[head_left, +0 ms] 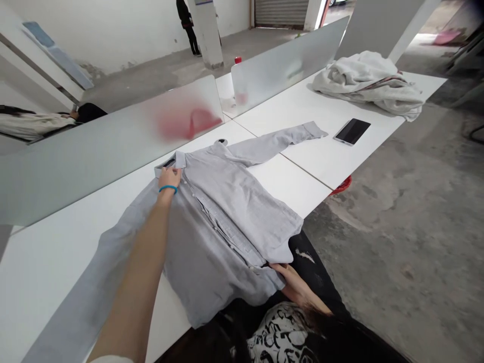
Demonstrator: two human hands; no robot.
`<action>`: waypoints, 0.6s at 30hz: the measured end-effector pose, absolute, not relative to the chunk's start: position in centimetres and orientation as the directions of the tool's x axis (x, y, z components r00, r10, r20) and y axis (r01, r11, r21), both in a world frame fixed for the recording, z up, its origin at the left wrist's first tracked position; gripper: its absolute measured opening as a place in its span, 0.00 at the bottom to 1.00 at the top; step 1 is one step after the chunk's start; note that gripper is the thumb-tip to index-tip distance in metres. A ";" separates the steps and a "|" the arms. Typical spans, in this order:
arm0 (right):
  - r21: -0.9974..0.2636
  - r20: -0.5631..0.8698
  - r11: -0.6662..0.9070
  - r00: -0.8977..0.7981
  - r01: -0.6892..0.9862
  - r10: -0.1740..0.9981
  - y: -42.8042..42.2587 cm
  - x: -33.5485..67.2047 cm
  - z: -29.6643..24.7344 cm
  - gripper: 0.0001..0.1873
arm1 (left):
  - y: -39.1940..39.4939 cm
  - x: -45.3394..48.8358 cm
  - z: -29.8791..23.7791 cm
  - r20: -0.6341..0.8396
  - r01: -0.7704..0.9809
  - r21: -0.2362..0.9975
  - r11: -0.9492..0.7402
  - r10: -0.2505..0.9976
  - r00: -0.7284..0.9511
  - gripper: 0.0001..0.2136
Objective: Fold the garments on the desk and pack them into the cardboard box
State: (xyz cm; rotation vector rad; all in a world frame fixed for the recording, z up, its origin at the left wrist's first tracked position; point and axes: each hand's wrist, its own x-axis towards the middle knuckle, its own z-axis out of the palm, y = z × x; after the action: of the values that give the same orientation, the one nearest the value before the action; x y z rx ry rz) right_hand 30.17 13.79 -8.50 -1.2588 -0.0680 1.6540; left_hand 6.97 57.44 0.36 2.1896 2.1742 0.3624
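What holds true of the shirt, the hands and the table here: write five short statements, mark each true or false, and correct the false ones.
1. The left hand is at the collar of the gray shirt. True.
2. The right hand is on the dark-screened device. False: it is at the shirt's bottom hem.
3. A blue wristband is on the left wrist. True.
4. The dark-screened device lies under the pale cloth bundle. False: it lies apart from the bundle, face showing, on the white table.
5. The shirt is rolled into a ball. False: it is spread out.
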 end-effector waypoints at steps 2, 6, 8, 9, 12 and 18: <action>-0.580 -0.669 -0.479 0.049 -0.659 0.741 13.5 30.4 -8.4 0.24 | 57.7 7.1 0.2 0.096 0.980 0.200 -0.018 0.995 -0.001 0.22; -0.733 -0.608 -0.414 0.249 -0.540 0.754 12.6 31.2 -8.1 0.25 | 58.5 7.4 0.0 0.066 0.976 0.220 0.004 0.998 -0.019 0.19; -0.776 -0.580 -0.367 0.353 -0.513 0.734 12.3 32.0 -7.6 0.25 | 58.9 7.8 0.1 0.062 0.972 0.232 0.037 0.997 -0.053 0.17; -0.790 -0.565 -0.336 0.396 -0.514 0.724 12.3 32.5 -7.1 0.24 | 59.0 8.0 0.2 0.061 0.969 0.241 0.055 0.996 -0.071 0.16; -0.775 -0.544 -0.217 0.452 -0.594 0.707 12.4 33.5 -5.1 0.22 | 59.5 8.6 0.7 0.069 0.954 0.286 0.094 0.991 -0.118 0.13; -0.536 -0.643 -0.164 0.275 -0.828 0.715 12.8 33.3 -2.0 0.18 | 59.9 9.1 1.8 0.132 0.873 0.467 0.139 0.966 -0.224 0.09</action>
State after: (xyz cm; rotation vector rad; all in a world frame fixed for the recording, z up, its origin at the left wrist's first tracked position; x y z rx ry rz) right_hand 33.30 12.84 -1.98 -1.0751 0.1366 1.3648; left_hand 9.08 59.89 1.75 1.8165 2.2094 0.6784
